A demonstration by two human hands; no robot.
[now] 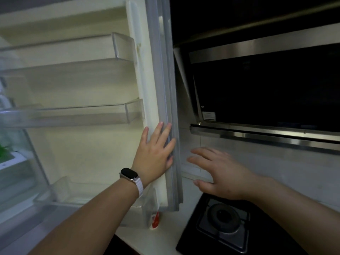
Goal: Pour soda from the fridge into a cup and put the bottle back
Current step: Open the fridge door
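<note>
While open: two hands (154, 150), three door shelves (73, 115).

Fridge door (103, 153) liner: smooth cream plastic, slight sheen. Door shelves (73, 115) at 9 o'clock: clear glossy plastic. Door gasket (173, 107): matt grey, looks like rubber. Range hood (266, 89) at 2 o'clock: glossy black panel with brushed-metal trim. Hob (193, 236) at 5 o'clock: glossy black surface, dull metal burner (223, 217). Tabletop (161, 238): smooth, pale, matt. Watch (129, 174) on left wrist: glossy black face, ribbed pale strap.
</note>
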